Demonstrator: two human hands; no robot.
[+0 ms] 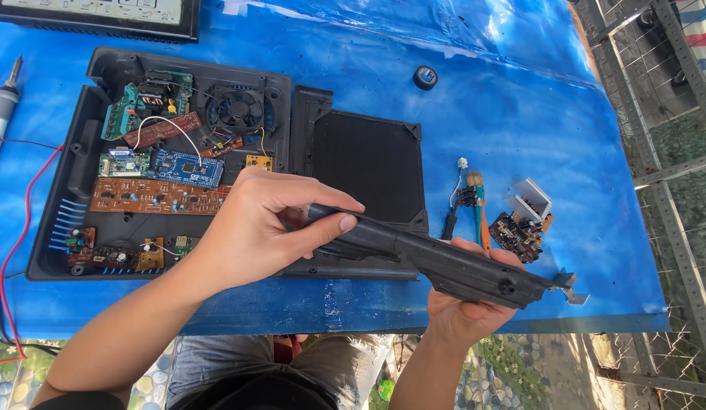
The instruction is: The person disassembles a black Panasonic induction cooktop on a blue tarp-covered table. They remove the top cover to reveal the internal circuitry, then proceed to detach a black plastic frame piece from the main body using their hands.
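Above the blue table (520, 99): my left hand (254, 228) and right hand (463, 304) grip a black plastic strip (436, 262), mid-inspection; turning it needs both grips firm.

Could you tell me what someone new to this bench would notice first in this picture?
Most striking is the long black plastic part held over the near edge of the blue table cover, the left hand gripping one end and the right hand cupping it from below. Behind the left hand lies an opened black casing full of circuit boards, with a small fan.
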